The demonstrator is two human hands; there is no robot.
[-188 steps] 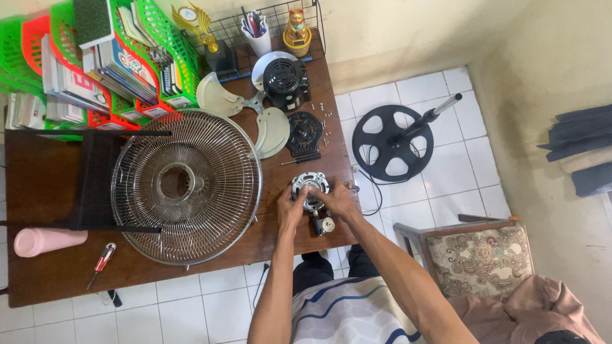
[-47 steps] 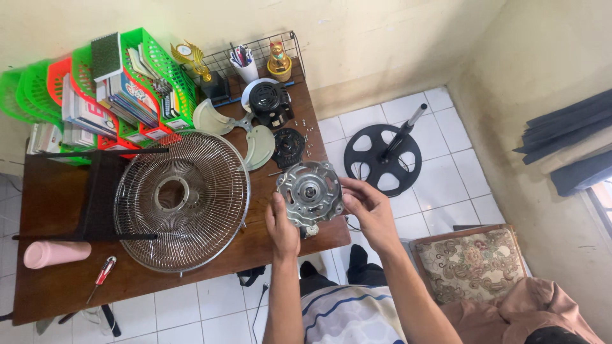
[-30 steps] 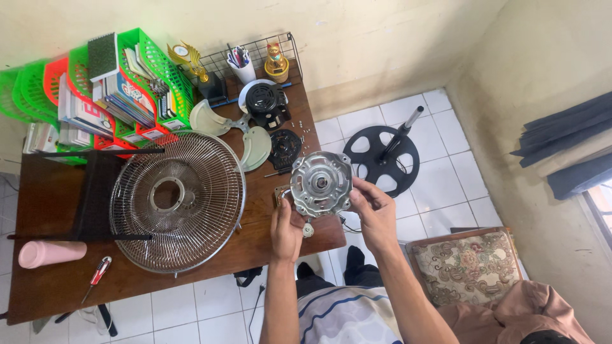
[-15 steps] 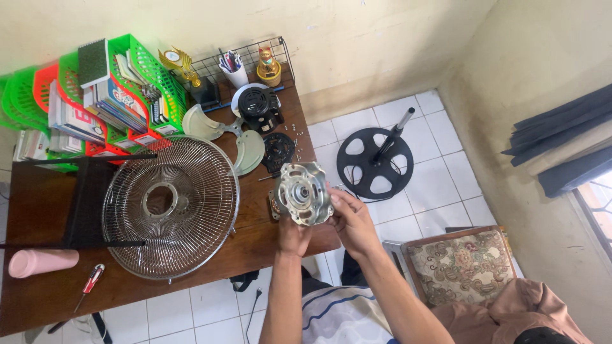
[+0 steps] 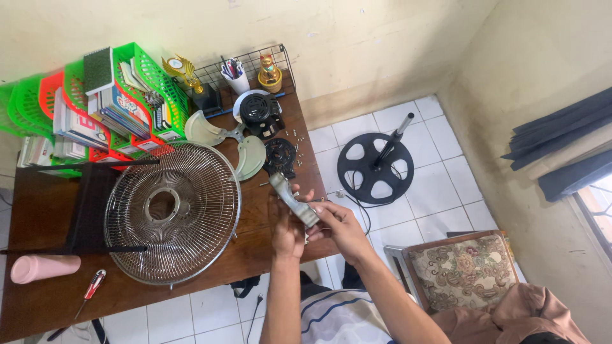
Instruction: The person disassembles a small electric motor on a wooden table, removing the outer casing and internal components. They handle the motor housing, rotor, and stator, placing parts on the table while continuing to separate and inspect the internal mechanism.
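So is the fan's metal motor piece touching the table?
Apart. The head view shows both hands, left hand and right hand, holding the motor piece edge-on, lifted above the table.

Both forearms bare, rising side by side from the lower edge of the view, the left nearly straight up, the right slanting in from the lower right. Left hand [image 5: 288, 230] raised over the near edge of the worktop [image 5: 44, 210], fingers curled, thumb side turned toward the other hand. Right hand [image 5: 338, 224] just beside it and touching it, knuckles up, wrist bent slightly inward, fingers [image 5: 319, 210] bunched and pinching at a point above the left palm. Both hands closed in a shared grip, held up off the worktop, elbows out of view below.
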